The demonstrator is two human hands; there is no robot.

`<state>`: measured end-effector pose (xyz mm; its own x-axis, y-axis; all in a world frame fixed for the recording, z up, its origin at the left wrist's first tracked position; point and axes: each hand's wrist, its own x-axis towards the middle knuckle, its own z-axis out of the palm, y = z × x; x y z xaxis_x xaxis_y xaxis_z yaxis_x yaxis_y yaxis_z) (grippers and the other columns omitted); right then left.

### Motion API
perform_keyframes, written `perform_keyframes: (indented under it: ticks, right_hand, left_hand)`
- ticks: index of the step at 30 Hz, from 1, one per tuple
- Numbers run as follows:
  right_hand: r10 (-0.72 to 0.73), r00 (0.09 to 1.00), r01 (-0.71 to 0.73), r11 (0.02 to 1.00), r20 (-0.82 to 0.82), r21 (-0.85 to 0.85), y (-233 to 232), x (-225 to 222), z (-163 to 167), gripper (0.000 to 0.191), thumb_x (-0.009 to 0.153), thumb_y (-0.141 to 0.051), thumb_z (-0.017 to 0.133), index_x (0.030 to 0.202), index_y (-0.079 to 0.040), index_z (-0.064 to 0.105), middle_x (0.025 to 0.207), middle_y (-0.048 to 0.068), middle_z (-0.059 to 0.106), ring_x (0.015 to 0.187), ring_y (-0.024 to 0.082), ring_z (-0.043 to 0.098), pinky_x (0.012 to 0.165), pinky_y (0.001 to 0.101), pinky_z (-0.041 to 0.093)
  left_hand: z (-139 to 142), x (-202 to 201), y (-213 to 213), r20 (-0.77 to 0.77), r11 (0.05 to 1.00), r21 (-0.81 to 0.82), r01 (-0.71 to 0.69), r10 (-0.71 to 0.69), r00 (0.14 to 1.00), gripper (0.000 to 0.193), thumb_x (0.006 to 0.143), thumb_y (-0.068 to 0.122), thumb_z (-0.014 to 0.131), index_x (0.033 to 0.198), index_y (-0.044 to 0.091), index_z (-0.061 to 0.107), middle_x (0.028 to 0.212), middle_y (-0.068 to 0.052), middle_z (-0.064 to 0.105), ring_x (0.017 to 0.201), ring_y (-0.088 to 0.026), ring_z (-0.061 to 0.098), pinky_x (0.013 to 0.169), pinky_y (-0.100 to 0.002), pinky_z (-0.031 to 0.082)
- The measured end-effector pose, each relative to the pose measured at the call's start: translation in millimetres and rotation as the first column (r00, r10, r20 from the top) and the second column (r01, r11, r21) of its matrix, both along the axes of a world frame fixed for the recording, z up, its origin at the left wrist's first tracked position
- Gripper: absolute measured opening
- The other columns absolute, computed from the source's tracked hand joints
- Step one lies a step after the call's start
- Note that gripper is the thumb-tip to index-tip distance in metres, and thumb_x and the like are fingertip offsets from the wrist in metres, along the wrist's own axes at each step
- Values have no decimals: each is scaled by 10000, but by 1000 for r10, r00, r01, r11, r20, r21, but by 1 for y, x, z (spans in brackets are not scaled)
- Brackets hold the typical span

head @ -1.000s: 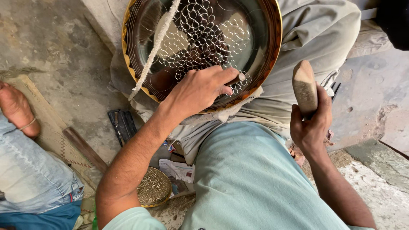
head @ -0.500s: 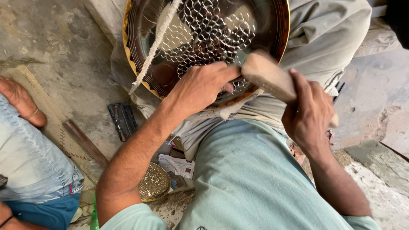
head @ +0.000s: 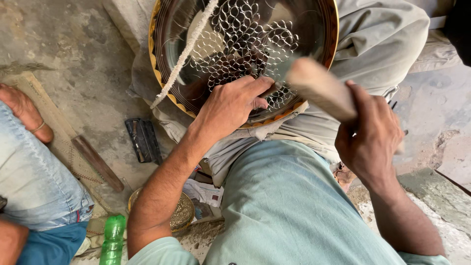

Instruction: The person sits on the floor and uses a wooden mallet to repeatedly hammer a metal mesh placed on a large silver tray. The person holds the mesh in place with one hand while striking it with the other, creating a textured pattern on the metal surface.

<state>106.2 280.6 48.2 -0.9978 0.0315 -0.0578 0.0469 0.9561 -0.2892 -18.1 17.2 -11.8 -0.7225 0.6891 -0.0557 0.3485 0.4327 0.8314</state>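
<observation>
Left hand [head: 230, 105] laid flat on the round metal tray [head: 314, 29], fingers curled around a thin tool [head: 273, 88] whose tip meets the tray's engraved surface; grip on the tool firm, though the tool itself mostly hidden under the fingers. Right hand [head: 370, 137] clamped around a wooden mallet [head: 321, 88], just to the right of the left hand, mallet head blurred and tilted toward the thin tool, close above it. Whether touching it, cannot tell.

Tray propped on the lap under the left hand, shiny centre covered with a pattern of small looped cuts, rim dark with a gold scalloped edge. White strip [head: 184, 54] lying slantwise across the tray, up and left of the left hand, hanging off the rim.

Below the left forearm, on the floor [head: 73, 44]: a small black block [head: 143, 140], a dark wooden stick [head: 98, 163], a little round brass dish [head: 180, 212], a green plastic bottle [head: 113, 240] and some scraps of paper [head: 203, 192]. Far left of the left hand, another person's bare foot [head: 22, 110] and a knee in blue jeans [head: 34, 181].
</observation>
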Motion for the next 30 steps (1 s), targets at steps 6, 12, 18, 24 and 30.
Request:
perform_keyframes:
  ticks: [6, 12, 18, 24, 30]
  right_hand:
    - [30, 997, -28, 999, 69, -36, -3, -10, 7, 613, 860, 68, 656, 1444, -78, 543, 973, 194, 667, 796, 342, 677, 734, 477, 554]
    - [-87, 994, 105, 922, 67, -373, -8, -37, 19, 591, 928, -7, 723, 1463, -18, 471, 1136, 191, 709, 1071, 310, 741, 885, 418, 589]
    - [154, 981, -177, 961, -121, -214, -29, -87, 52, 557, 879, 37, 688, 1397, 25, 483, 1102, 239, 635, 886, 370, 664, 712, 456, 545]
    - [560, 799, -489, 818, -220, 305, -53, -135, 90, 508, 956, -89, 723, 1432, -44, 551, 1018, 112, 646, 802, 246, 622, 715, 398, 494]
    - [654, 737, -581, 742, -169, 336, -72, -146, 105, 452, 1048, -122, 635, 1479, -31, 531, 1035, 92, 623, 884, 212, 614, 832, 357, 480]
  left_hand:
    - [3, 12, -3, -11, 982, 21, -185, 186, 983, 273, 970, 176, 718, 1220, 100, 642, 963, -72, 715, 790, -183, 745, 621, -274, 633]
    - [11, 48, -1, 155, 631, 208, -748, 734, 662, 241, 1065, 208, 671, 1085, 6, 541, 957, -59, 693, 775, -165, 710, 671, -281, 605]
    - [2, 63, 10, -89, 586, 195, -786, 809, 581, 242, 1061, 189, 672, 1060, -12, 537, 909, -92, 662, 774, -173, 689, 666, -299, 565]
    - [-2, 66, 14, 89, 529, 209, -822, 827, 555, 265, 1055, 200, 661, 1037, -21, 517, 906, -81, 670, 781, -145, 715, 634, -265, 604]
    - [-9, 71, 19, 102, 480, 149, -864, 862, 497, 284, 1032, 205, 693, 1004, -19, 521, 877, -93, 679, 754, -154, 720, 614, -278, 621]
